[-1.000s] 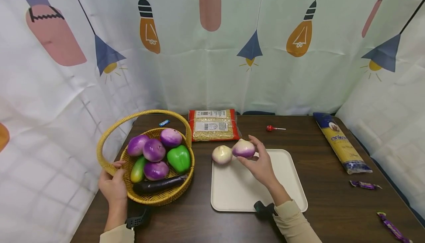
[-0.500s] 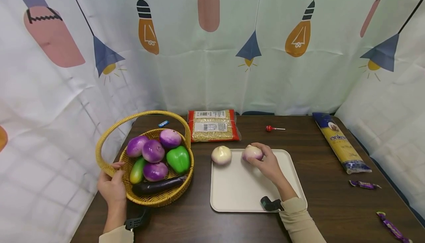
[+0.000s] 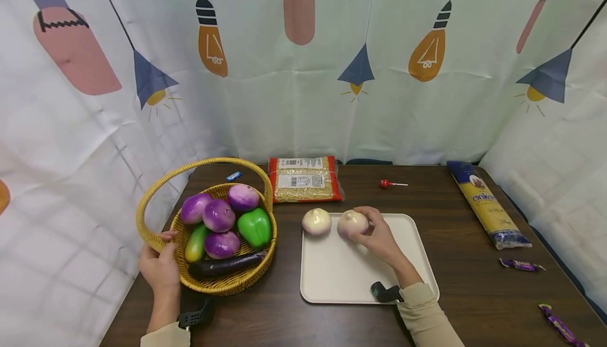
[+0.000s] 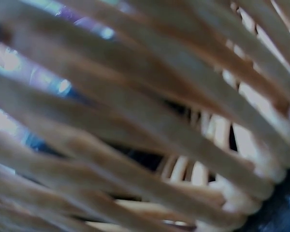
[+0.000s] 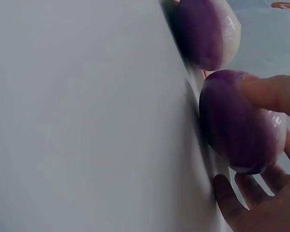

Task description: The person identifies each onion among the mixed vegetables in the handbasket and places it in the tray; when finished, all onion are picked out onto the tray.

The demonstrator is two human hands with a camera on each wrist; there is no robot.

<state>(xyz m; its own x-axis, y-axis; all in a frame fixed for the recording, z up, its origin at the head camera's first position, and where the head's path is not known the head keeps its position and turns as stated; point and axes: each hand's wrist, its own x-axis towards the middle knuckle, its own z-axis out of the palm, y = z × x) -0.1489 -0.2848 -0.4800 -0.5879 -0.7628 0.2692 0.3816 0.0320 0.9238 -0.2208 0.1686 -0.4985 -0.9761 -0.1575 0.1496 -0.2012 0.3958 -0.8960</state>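
My right hand holds a white-and-purple onion between thumb and fingers, low over the far part of the cream tray. In the right wrist view the thumb presses the purple side of that onion, close to the tray surface. A second onion sits at the tray's far left corner. My left hand grips the yellow wicker basket at its left side, where the handle meets the rim. Inside lie several purple onions, a green bell pepper, a yellow-green cucumber-like vegetable and a dark eggplant.
Behind the tray lies a red-edged bag of grain, with a red lollipop to its right. A yellow-blue pasta packet and two purple-wrapped candies lie at the right. A small blue wrapped candy is behind the basket.
The right hand has lowered the onion toward the tray, moving it right from beside the other onion, then slightly back left. Its pointed top now faces up more. The left hand and basket have stayed put.
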